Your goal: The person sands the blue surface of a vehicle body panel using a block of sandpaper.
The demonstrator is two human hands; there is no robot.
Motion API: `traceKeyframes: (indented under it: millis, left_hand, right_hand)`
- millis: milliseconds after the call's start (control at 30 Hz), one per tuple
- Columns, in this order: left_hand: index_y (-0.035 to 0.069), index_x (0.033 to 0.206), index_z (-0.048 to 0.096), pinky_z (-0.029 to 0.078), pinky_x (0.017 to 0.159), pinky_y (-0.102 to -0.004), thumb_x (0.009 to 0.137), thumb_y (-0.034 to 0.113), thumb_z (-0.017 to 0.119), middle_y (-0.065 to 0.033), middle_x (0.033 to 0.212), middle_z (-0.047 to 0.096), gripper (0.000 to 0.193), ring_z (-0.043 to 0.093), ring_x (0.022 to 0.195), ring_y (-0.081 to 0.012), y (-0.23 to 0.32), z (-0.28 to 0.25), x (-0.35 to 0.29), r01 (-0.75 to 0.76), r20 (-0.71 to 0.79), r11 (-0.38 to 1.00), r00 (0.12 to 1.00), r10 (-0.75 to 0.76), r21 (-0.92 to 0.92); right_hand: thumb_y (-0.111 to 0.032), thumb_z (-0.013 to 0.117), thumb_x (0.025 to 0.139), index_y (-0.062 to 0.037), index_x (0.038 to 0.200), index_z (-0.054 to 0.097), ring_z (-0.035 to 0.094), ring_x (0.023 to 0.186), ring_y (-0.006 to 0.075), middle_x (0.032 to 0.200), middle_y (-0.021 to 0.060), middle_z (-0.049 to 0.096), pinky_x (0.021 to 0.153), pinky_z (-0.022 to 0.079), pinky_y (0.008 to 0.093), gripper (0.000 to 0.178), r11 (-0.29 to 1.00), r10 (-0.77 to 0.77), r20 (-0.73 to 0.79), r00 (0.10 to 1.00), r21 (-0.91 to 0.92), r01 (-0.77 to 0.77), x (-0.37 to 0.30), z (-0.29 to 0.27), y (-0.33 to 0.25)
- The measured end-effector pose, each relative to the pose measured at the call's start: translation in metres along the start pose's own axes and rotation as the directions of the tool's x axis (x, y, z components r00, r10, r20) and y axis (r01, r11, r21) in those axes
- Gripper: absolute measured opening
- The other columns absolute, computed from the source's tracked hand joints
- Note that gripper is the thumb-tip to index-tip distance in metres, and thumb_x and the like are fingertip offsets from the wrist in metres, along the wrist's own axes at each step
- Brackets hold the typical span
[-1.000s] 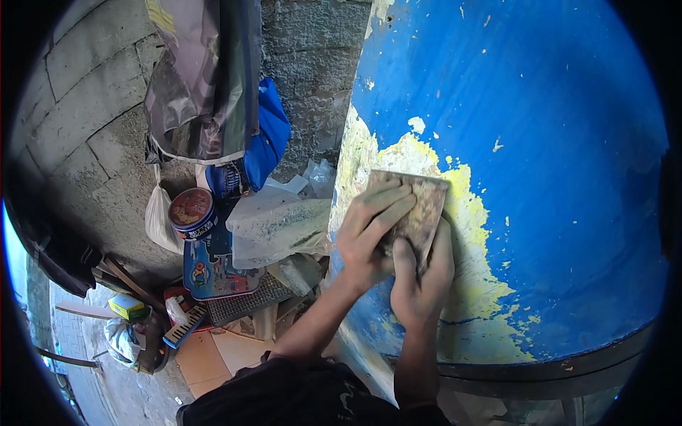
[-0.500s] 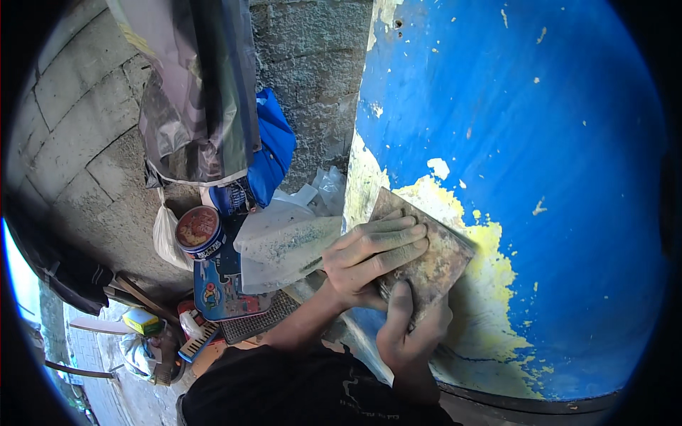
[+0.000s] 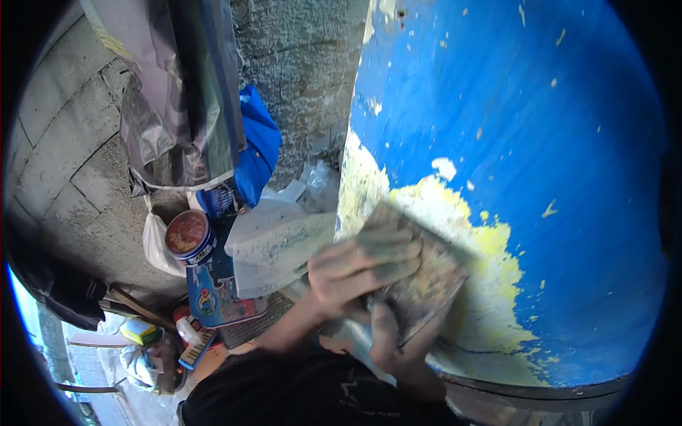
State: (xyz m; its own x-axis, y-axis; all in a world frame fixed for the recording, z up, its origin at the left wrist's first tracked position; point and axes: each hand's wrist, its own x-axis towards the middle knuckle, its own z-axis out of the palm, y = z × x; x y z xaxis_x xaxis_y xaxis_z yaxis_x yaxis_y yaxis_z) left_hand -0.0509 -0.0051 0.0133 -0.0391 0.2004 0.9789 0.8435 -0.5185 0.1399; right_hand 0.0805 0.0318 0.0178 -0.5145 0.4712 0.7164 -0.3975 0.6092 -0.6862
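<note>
A flat, square plate (image 3: 430, 273), brown and stained, lies against a blue-painted panel (image 3: 568, 184). My left hand (image 3: 364, 266) presses on it, fingers stretched together across its upper face. At the plate's near edge, my right hand (image 3: 398, 344) grips it with the thumb on top; its other fingers are hidden underneath. Around the plate the blue paint is gone, leaving a pale bare patch (image 3: 490, 312) with ragged yellow edges. Both hands are smeared a little by motion and look dusty.
Left of the panel stand a round tin (image 3: 190, 236) with a reddish-brown top, a whitish plastic sheet (image 3: 266, 245) and a blue printed tray (image 3: 209, 295). A dark plastic bag (image 3: 181, 99) hangs by the block wall (image 3: 64, 135). A brush (image 3: 195, 349) lies lower left.
The plate and both hands have slid slightly toward me and to the left over the panel. My view has shifted a little, moving the items at left. Both hands keep their hold.
</note>
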Motion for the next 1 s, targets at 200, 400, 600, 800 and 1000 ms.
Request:
traceKeyframes:
  millis: [200, 400, 600, 800, 1000]
  left_hand:
    - [-0.002, 0.098, 0.071, 0.055, 0.088, -0.0454, 0.056, 0.031, 0.076, -0.0156, 0.101, 0.069, 0.053, 0.068, 0.095, -0.0321, -0.009, 0.006, 0.008, 0.016, 0.007, 0.999, 1.000, -0.015, -0.043]
    - [0.001, 0.095, 0.072, 0.057, 0.083, -0.0410, 0.062, 0.028, 0.077, -0.0132, 0.099, 0.070, 0.044, 0.069, 0.093, -0.0294, -0.023, -0.006, 0.022, -0.029, 0.000, 0.999, 1.000, 0.029, -0.023]
    - [0.000, 0.094, 0.073, 0.055, 0.088, -0.0438, 0.060, 0.026, 0.077, -0.0128, 0.098, 0.070, 0.043, 0.068, 0.095, -0.0304, -0.025, 0.001, 0.029, -0.034, -0.064, 0.983, 0.998, 0.023, -0.181]
    - [0.001, 0.092, 0.073, 0.053, 0.091, -0.0474, 0.059, 0.027, 0.077, -0.0132, 0.097, 0.070, 0.043, 0.068, 0.096, -0.0316, -0.017, 0.008, 0.015, -0.003, -0.042, 0.968, 0.999, -0.008, -0.251]
    - [0.001, 0.092, 0.072, 0.054, 0.090, -0.0450, 0.059, 0.026, 0.077, -0.0133, 0.096, 0.070, 0.042, 0.068, 0.095, -0.0305, -0.017, 0.004, 0.008, -0.002, -0.033, 0.975, 0.999, -0.006, -0.223]
  right_hand:
    - [-0.003, 0.053, 0.082, 0.0188, 0.136, 0.009, 0.041, 0.126, 0.0392, 0.131, 0.0353, 0.033, 0.104, 0.036, 0.0466, 0.073, 0.958, 0.267, 0.057, 0.962, -0.128, -0.258, -0.008, 0.004, 0.000]
    - [-0.002, 0.049, 0.081, 0.0167, 0.138, -0.005, 0.038, 0.126, 0.0415, 0.136, 0.0358, 0.027, 0.106, 0.033, 0.0452, 0.081, 0.967, 0.039, -0.093, 0.995, -0.247, -0.061, 0.008, 0.021, 0.006]
    - [-0.003, 0.046, 0.082, 0.0144, 0.139, -0.009, 0.038, 0.125, 0.0391, 0.135, 0.0340, 0.027, 0.105, 0.032, 0.0455, 0.081, 0.986, 0.049, -0.014, 0.999, -0.159, -0.051, 0.004, 0.018, 0.005]
    - [-0.011, 0.045, 0.086, 0.0139, 0.138, 0.000, 0.037, 0.126, 0.0395, 0.133, 0.0318, 0.030, 0.107, 0.030, 0.0468, 0.073, 0.992, 0.061, 0.000, 0.998, -0.112, -0.061, -0.002, 0.013, 0.002]
    - [-0.008, 0.048, 0.083, 0.0178, 0.136, 0.010, 0.045, 0.118, 0.0385, 0.129, 0.0307, 0.034, 0.101, 0.038, 0.0444, 0.071, 0.912, 0.052, 0.161, 0.986, -0.409, 0.019, -0.004, 0.007, -0.001]
